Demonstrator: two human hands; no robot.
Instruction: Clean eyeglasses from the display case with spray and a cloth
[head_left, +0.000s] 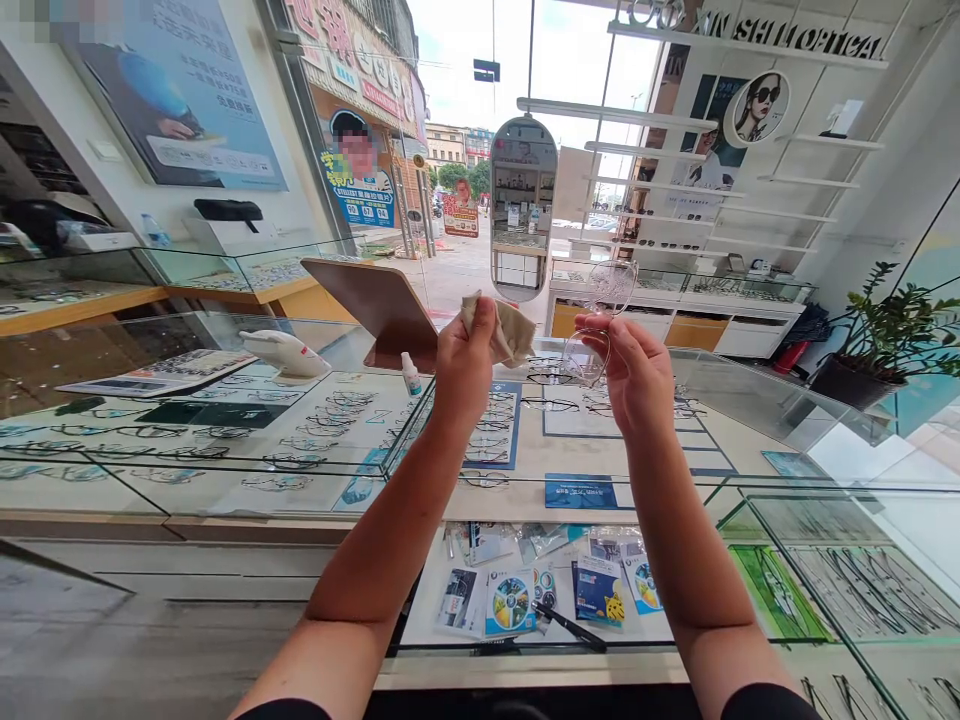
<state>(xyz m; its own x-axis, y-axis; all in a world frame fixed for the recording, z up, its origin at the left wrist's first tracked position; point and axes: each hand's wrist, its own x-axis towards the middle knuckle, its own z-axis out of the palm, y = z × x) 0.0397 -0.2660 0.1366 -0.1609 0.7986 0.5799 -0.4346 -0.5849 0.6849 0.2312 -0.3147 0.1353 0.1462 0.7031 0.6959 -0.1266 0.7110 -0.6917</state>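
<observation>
My left hand is closed on a crumpled beige cloth, pinched under the thumb. A pair of clear, thin-rimmed eyeglasses is gripped in my right hand, between thumb and fingers, with one lens above the fingers and the other below. Cloth and eyeglasses are apart, both raised over the glass display counter. Behind my left hand stands a tilted tabletop mirror or panel with a brown back. A small white bottle stands on the glass beside my left forearm.
Rows of eyeglass frames lie under the glass. A white device and a magazine rest on top at left. Below me are leaflets and a black pen. A potted plant stands at right.
</observation>
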